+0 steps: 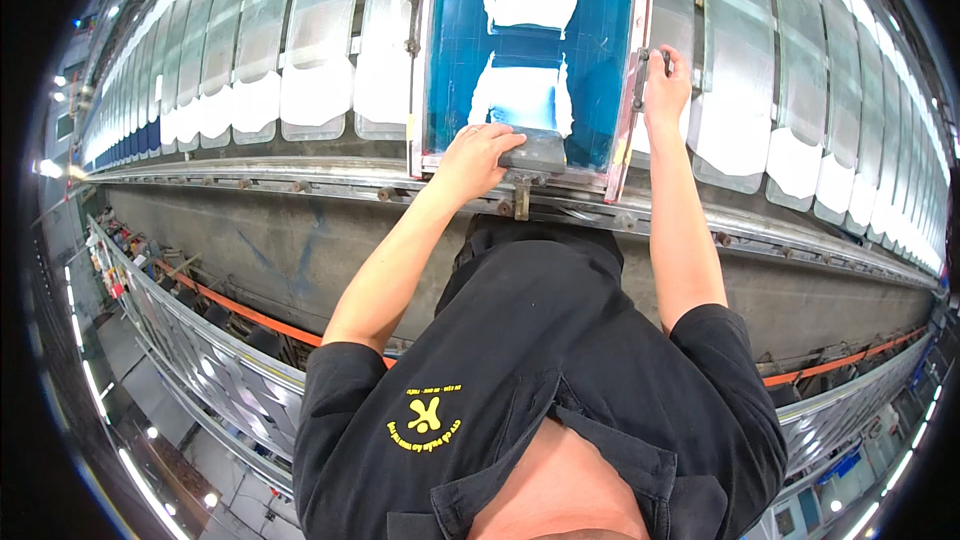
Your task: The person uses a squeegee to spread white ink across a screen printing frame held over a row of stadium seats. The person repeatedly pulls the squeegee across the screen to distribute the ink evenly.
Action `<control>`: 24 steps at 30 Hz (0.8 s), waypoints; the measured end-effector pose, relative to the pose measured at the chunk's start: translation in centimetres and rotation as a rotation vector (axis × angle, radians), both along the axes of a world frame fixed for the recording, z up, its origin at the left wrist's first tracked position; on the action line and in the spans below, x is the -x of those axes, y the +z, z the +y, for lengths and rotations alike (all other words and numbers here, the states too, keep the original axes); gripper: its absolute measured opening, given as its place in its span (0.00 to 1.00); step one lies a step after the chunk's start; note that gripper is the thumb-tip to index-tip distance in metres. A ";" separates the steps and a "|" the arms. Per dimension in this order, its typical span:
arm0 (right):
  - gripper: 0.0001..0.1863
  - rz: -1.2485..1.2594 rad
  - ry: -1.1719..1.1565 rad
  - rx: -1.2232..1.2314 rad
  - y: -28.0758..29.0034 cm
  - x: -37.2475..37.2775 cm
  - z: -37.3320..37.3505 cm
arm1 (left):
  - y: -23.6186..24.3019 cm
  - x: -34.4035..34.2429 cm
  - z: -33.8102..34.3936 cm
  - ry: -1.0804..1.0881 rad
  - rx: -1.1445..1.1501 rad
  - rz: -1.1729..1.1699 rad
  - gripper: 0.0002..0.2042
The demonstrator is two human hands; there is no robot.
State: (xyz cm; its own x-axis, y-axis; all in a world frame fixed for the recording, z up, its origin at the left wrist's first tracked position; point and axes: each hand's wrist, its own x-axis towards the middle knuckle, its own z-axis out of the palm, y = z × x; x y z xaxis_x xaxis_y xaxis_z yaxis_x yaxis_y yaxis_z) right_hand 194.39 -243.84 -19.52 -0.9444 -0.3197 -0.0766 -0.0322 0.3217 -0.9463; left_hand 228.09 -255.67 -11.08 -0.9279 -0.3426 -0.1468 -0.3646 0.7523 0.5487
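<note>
Black shirt [590, 340] is nearest, before the frame [420, 80], whose long axis points away from it. At the frame's near end the squeegee [538, 152] lies crosswise; the left hand [476, 160], half curled, holds its left end. The right hand [664, 92], nearly closed, grips the handle [641, 82] on the frame's right side.

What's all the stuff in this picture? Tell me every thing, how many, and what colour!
Screen: one, blue, top centre
Frame: one, pinkish and silver, around the screen
White patches: two, on the screen
Flat block: one, grey, screen's lower edge
Handle: one, dark, frame's right side
Panels: many, pale grey-green, both sides
White pieces: many, on the panels
Rail: one, silvery, below the frame
Lights: several, white, around the edges
Shirt: one, black, yellow emblem, lower centre
Left grip: one bare hand, on the flat block
Right grip: one bare hand, at the handle
</note>
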 end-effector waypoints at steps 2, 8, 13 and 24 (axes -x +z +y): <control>0.20 0.023 0.006 -0.061 -0.5 0.2 -0.8 | 0.4 -0.1 -1.9 -0.045 -0.036 -0.016 0.25; 0.23 0.038 0.059 -0.119 -2.0 0.5 -0.7 | 1.2 3.9 -8.1 -0.064 -0.031 0.079 0.16; 0.24 0.087 0.052 -0.266 -1.2 0.0 -1.1 | 1.8 8.9 -12.3 -0.005 -0.104 -0.110 0.16; 0.22 0.538 0.895 -0.347 8.3 -8.1 -9.7 | 0.4 11.4 -14.4 0.068 -0.113 -0.221 0.13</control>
